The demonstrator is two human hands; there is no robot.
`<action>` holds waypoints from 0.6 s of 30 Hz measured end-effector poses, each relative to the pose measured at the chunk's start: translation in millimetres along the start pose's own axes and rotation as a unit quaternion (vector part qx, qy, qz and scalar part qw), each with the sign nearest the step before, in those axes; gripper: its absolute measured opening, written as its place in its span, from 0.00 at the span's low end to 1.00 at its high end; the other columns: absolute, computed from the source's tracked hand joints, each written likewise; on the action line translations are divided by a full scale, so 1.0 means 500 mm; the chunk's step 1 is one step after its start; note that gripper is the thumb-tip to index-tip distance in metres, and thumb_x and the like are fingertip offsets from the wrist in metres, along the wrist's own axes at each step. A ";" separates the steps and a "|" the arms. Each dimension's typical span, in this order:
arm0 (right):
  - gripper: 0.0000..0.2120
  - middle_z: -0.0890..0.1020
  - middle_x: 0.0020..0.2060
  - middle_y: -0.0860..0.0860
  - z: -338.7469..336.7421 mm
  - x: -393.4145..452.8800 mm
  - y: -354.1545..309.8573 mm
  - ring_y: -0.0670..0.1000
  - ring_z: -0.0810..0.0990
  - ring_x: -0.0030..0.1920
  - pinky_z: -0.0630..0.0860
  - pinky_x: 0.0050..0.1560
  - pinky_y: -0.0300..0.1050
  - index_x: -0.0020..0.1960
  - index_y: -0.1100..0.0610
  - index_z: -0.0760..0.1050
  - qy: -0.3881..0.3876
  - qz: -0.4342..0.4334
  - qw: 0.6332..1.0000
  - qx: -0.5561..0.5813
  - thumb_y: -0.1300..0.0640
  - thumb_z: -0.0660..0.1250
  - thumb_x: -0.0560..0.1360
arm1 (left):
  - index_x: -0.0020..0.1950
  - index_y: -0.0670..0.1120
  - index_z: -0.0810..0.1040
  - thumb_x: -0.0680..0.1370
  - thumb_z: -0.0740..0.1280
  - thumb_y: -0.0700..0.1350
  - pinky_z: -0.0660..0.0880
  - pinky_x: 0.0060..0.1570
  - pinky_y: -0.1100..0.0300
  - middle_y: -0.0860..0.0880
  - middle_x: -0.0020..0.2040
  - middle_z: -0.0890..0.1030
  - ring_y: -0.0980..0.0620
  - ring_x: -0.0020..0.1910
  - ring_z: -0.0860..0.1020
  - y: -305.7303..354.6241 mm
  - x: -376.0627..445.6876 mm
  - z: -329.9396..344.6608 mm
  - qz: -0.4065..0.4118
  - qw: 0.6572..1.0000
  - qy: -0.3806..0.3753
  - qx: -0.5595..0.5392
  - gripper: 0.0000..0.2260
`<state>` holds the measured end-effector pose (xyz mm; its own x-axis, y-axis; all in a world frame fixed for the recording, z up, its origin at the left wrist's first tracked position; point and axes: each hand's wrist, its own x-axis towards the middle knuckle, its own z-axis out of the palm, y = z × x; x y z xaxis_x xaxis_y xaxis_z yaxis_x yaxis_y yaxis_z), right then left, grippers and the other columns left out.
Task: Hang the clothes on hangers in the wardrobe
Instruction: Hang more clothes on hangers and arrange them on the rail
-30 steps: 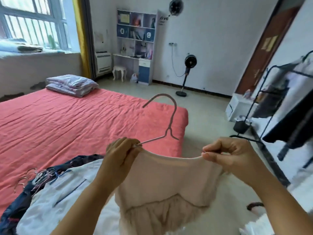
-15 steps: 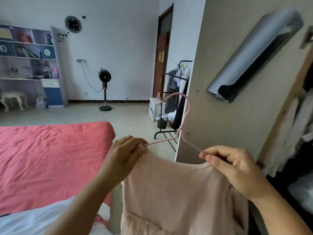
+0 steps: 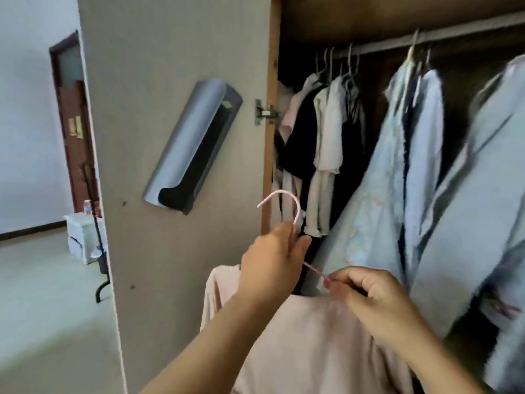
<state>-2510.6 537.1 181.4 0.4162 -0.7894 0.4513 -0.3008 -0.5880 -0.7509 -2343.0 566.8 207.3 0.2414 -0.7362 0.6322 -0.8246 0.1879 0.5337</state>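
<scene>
A pale pink garment [image 3: 306, 345] hangs on a pink wire hanger [image 3: 287, 200] in front of the open wardrobe. My left hand [image 3: 272, 265] grips the hanger's neck just below its hook. My right hand [image 3: 375, 302] pinches the hanger's right arm together with the garment's shoulder. The hook sits well below the wardrobe rail [image 3: 426, 38], near the wardrobe's left edge. Much of the hanger is hidden by my left hand and the cloth.
The open wardrobe door [image 3: 170, 81] with a grey handle [image 3: 193, 146] stands at the left. Several white, black and light blue clothes [image 3: 397, 172] hang on the rail. A clothes rack [image 3: 96, 240], a white box and a brown room door [image 3: 71, 109] are at far left.
The view has swung from the bed round to the open wardrobe. My left hand shifted from the garment's left shoulder up to the hanger's neck; the right hand keeps its pinch.
</scene>
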 end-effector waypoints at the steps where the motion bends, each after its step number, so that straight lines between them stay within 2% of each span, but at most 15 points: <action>1: 0.08 0.79 0.31 0.58 -0.010 -0.009 0.005 0.46 0.71 0.30 0.64 0.32 0.42 0.40 0.46 0.80 0.031 0.013 0.999 -0.019 0.59 0.69 0.73 | 0.46 0.47 0.72 0.79 0.57 0.55 0.74 0.43 0.49 0.46 0.42 0.80 0.40 0.44 0.77 0.011 0.018 0.024 0.014 0.999 0.007 0.032 0.13; 3: 0.06 0.80 0.31 0.55 -0.018 -0.026 0.004 0.44 0.72 0.32 0.66 0.33 0.42 0.40 0.46 0.80 0.066 0.032 0.996 -0.043 0.57 0.70 0.73 | 0.45 0.47 0.72 0.80 0.54 0.54 0.74 0.43 0.49 0.45 0.43 0.82 0.39 0.45 0.78 0.023 0.041 0.053 0.051 0.998 0.002 0.032 0.14; 5: 0.02 0.79 0.30 0.50 -0.033 -0.043 -0.004 0.40 0.71 0.32 0.67 0.35 0.39 0.40 0.44 0.80 0.078 0.063 0.995 -0.023 0.51 0.71 0.68 | 0.42 0.46 0.73 0.79 0.54 0.53 0.74 0.42 0.51 0.47 0.40 0.82 0.40 0.43 0.79 0.035 0.062 0.072 0.103 0.993 -0.024 -0.042 0.14; 7: 0.11 0.81 0.34 0.50 -0.051 -0.060 -0.023 0.41 0.73 0.35 0.70 0.40 0.37 0.44 0.45 0.82 0.058 0.093 0.994 0.021 0.47 0.72 0.62 | 0.42 0.44 0.75 0.80 0.59 0.49 0.73 0.40 0.54 0.49 0.37 0.82 0.44 0.40 0.80 0.049 0.080 0.085 0.143 0.982 -0.037 -0.114 0.12; 8: 0.16 0.84 0.40 0.51 -0.060 -0.066 -0.029 0.44 0.76 0.38 0.72 0.43 0.38 0.47 0.48 0.82 0.051 0.108 0.992 0.049 0.47 0.73 0.60 | 0.42 0.42 0.75 0.80 0.60 0.48 0.74 0.41 0.55 0.49 0.36 0.82 0.47 0.39 0.80 0.056 0.087 0.089 0.153 0.975 -0.043 -0.153 0.12; 10: 0.24 0.84 0.50 0.48 -0.072 -0.075 -0.040 0.46 0.80 0.44 0.75 0.47 0.37 0.56 0.49 0.78 0.061 0.124 0.986 0.091 0.52 0.75 0.60 | 0.43 0.39 0.76 0.80 0.60 0.47 0.76 0.41 0.54 0.49 0.35 0.82 0.54 0.35 0.80 0.068 0.106 0.097 0.164 0.956 -0.069 -0.235 0.13; 11: 0.27 0.83 0.52 0.46 -0.075 -0.075 -0.047 0.45 0.80 0.45 0.75 0.47 0.36 0.59 0.49 0.75 0.073 0.121 0.985 0.098 0.53 0.75 0.61 | 0.43 0.38 0.76 0.79 0.60 0.48 0.76 0.41 0.54 0.48 0.34 0.82 0.56 0.35 0.80 0.075 0.120 0.102 0.166 0.947 -0.081 -0.262 0.14; 13: 0.29 0.83 0.52 0.48 -0.074 -0.065 -0.062 0.43 0.79 0.43 0.75 0.46 0.35 0.63 0.49 0.72 0.080 0.109 0.986 0.102 0.55 0.73 0.63 | 0.44 0.39 0.77 0.79 0.59 0.49 0.77 0.42 0.56 0.48 0.35 0.82 0.56 0.35 0.80 0.085 0.149 0.112 0.162 0.936 -0.102 -0.297 0.15; 16: 0.30 0.84 0.50 0.51 -0.073 -0.032 -0.083 0.42 0.77 0.42 0.74 0.44 0.35 0.65 0.52 0.70 0.100 0.091 0.985 0.105 0.58 0.73 0.64 | 0.44 0.41 0.79 0.80 0.61 0.43 0.78 0.43 0.58 0.49 0.35 0.82 0.56 0.35 0.80 0.097 0.193 0.119 0.165 0.920 -0.121 -0.335 0.10; 18: 0.34 0.84 0.50 0.52 -0.075 -0.005 -0.095 0.44 0.76 0.44 0.74 0.46 0.35 0.65 0.52 0.70 0.108 0.078 0.984 0.115 0.54 0.75 0.61 | 0.45 0.41 0.79 0.80 0.61 0.43 0.77 0.41 0.61 0.51 0.35 0.82 0.57 0.34 0.80 0.103 0.222 0.125 0.163 0.914 -0.124 -0.350 0.10</action>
<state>-2529.7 560.3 234.2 0.1805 -0.9010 0.3945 -0.1343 -0.4199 -0.8976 -2390.4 454.1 269.9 -0.1544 -0.6751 0.7213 -0.2806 0.7300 0.6232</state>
